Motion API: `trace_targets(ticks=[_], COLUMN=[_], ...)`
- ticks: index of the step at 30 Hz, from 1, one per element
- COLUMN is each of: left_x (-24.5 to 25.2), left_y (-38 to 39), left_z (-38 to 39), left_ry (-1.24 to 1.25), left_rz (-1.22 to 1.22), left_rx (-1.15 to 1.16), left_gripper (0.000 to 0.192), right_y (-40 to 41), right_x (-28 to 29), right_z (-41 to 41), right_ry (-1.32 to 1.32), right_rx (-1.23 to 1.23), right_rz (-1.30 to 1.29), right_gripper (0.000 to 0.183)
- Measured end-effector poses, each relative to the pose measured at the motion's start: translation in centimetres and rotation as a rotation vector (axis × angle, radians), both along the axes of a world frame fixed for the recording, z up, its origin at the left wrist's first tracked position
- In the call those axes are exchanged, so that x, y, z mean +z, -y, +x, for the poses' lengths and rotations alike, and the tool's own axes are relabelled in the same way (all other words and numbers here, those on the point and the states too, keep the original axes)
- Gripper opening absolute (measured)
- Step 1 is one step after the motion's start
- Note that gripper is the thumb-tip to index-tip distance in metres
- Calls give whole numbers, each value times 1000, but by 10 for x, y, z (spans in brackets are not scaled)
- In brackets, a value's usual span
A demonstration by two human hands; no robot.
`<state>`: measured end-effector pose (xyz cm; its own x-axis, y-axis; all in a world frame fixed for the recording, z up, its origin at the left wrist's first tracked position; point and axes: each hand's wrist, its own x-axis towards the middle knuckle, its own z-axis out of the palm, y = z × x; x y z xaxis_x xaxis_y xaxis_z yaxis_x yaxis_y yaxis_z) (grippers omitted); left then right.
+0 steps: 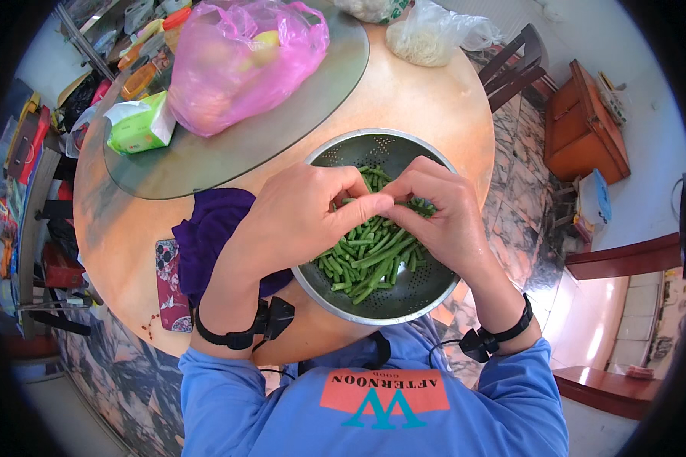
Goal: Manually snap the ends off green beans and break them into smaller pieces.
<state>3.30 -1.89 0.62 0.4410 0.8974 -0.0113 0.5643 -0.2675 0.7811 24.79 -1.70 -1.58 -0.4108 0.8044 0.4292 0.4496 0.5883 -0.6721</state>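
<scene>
A perforated metal colander (437,285) sits at the table's near edge, with many cut green bean pieces (371,251) heaped inside. Above the heap my left hand (314,211) and my right hand (440,205) meet, thumb tips touching or nearly so. Each hand pinches a green bean between thumb and fingers; the fingers hide most of it. A few longer beans lie on top of the shorter pieces. Both wrists wear black straps with small devices.
A purple cloth (211,223) and a phone in a patterned red case (174,285) lie left of the colander. On the glass turntable (251,154) rest a pink plastic bag of fruit (240,68) and a tissue pack (143,125). A clear bag (423,40) stands at the back.
</scene>
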Motion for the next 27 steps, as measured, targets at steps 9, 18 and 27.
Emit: trace_targets(ticks=[9, 18, 27], left_x=[-4, -17, -22], left_y=[-7, -5, -13], left_z=[-5, 17, 9], left_ry=[165, 349, 438], left_rz=[53, 238, 58], left_rx=[18, 260, 192], left_gripper=[29, 33, 34], right_y=[-1, 32, 39], right_x=[10, 11, 13], right_z=[12, 0, -14], right_ry=[-114, 215, 86], right_rx=[-80, -105, 6], right_rz=[-106, 771, 594], right_gripper=[18, 16, 19])
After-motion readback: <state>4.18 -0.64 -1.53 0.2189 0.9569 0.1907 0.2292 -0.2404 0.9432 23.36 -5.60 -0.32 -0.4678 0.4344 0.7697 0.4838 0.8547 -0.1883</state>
